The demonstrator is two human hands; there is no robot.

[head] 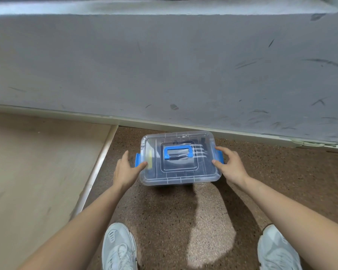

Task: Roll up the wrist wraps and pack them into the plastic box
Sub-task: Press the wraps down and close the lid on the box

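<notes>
Bracketing the plastic box (179,176) from either end, both hands sit at its blue side latches. The left hand (125,168) is spread open, thumb tip on the lid's edge and fingers straight beside the left latch (137,160). The right hand (231,166) has thumb and forefinger on the lid's rim, its other fingers lightly bent over the right latch (221,155); whether they have hooked it I cannot tell.

The lid is on, blue handle (178,152) folded flat. Dark fabric with white stripes (200,151), likely the wrist wraps, shows through it.

The box is low over the speckled floor (203,211), close to the grey wall (164,65), beyond the white shoes (118,248).

A latch left half-caught could let the lid spring loose on lifting. Uneven pressure could also skid the box along the floor.
</notes>
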